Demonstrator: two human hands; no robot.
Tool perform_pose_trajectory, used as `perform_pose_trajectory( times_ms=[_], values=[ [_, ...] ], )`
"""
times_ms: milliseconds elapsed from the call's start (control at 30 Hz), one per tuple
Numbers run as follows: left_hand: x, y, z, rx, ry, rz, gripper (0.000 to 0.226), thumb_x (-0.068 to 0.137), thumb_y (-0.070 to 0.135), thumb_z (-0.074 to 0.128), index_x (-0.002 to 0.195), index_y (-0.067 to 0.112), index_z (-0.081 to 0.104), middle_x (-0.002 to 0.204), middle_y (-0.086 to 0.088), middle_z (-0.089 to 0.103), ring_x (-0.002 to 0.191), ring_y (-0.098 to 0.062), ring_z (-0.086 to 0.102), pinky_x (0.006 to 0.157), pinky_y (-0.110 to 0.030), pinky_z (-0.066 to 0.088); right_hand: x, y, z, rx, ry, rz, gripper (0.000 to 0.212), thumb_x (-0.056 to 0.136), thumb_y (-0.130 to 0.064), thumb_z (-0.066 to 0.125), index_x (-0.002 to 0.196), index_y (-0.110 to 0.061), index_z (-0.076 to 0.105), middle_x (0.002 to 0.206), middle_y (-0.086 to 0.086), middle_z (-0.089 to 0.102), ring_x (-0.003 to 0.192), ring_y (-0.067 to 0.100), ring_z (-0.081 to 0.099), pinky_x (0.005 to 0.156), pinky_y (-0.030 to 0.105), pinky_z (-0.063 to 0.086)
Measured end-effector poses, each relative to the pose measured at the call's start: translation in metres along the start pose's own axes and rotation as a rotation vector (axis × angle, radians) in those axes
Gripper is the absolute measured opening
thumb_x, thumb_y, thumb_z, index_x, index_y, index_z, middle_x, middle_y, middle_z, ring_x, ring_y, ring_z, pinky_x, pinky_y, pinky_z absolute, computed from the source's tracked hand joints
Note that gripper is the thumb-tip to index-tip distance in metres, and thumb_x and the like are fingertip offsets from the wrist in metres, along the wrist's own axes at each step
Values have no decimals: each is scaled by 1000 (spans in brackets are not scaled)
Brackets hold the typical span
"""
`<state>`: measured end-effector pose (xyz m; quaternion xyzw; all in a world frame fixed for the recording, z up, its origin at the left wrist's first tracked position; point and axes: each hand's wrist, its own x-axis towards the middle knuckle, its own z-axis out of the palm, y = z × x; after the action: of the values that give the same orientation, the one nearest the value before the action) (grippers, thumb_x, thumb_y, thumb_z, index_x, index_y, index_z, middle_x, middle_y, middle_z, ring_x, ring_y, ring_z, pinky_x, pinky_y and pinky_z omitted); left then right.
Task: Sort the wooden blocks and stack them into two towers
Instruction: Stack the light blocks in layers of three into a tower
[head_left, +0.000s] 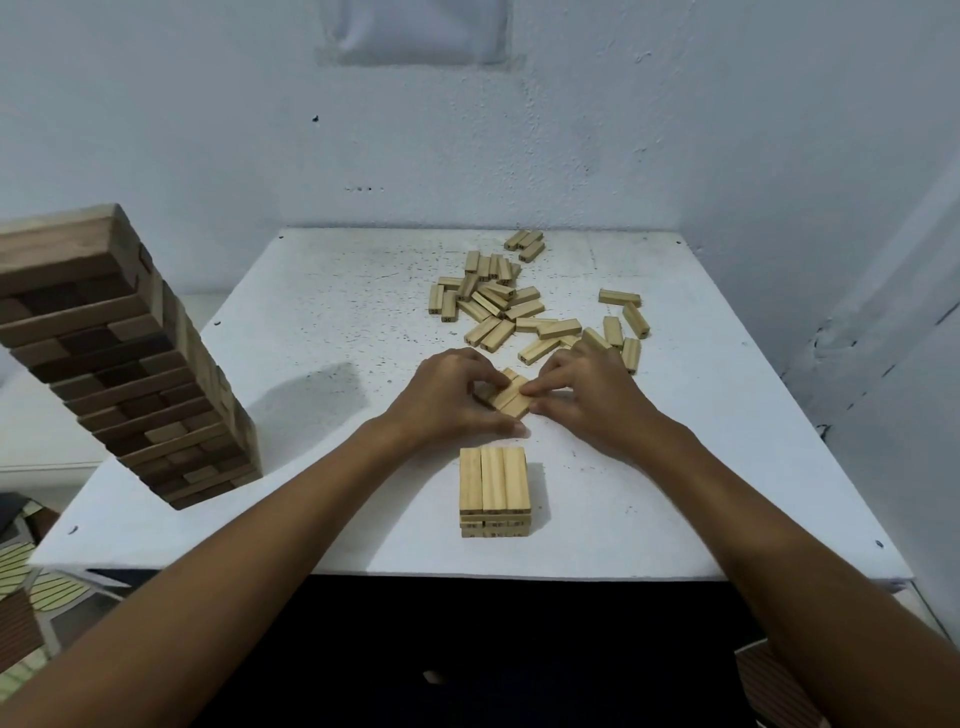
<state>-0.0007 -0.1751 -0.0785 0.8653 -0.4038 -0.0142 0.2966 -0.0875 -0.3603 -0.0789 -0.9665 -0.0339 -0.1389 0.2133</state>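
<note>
Gripping a small row of pale blocks (506, 396) from both sides at mid-surface.

Head view: the left hand (449, 397) and right hand (587, 395) hold the row with fingers (545, 385) curled and clamped on its ends. A low pale tower (494, 491) stands just in front, near the white surface (322, 332) edge. Loose pale blocks (511, 304) lie scattered behind the hands. A tall dark tower (124, 358) stands at the left edge.

White speckled table (322, 322) against rough whitewashed walls (675, 130), patterned floor (31, 582) left.
</note>
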Motion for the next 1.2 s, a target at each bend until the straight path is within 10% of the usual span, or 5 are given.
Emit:
perform_pose_trajectory(
  times_ms=[333,633,1033,1200],
  values=[
    [9,-17,-21,-26,-154,-67,63,71,33,77,132,28,59,130,4,60,119,-13,51,99,-31,40,1,-23,16,244,100,56,23,93,-26,62,112,-15,72,96,-2,55,95,12,51,72,24,39],
    [-17,10,-5,-991,133,-248,58,88,57,29,143,41,30,159,6,26,146,-11,22,118,-37,22,3,-55,16,1310,204,400,71,91,-68,21,153,-34,15,163,-7,10,149,10,8,121,39,10],
    [-17,25,6,-1101,155,-287,72,91,64,15,155,32,10,164,8,5,149,-7,4,118,-32,9,10,-66,28,1287,172,378,78,84,-66,18,154,-35,4,162,-12,0,149,9,0,122,39,2],
    [-19,11,-2,-731,166,-258,60,95,47,46,150,30,29,157,6,30,143,-8,27,115,-31,26,5,-56,19,1001,291,446,60,97,-36,53,150,-30,27,156,-3,31,139,13,33,112,33,31]
  ],
)
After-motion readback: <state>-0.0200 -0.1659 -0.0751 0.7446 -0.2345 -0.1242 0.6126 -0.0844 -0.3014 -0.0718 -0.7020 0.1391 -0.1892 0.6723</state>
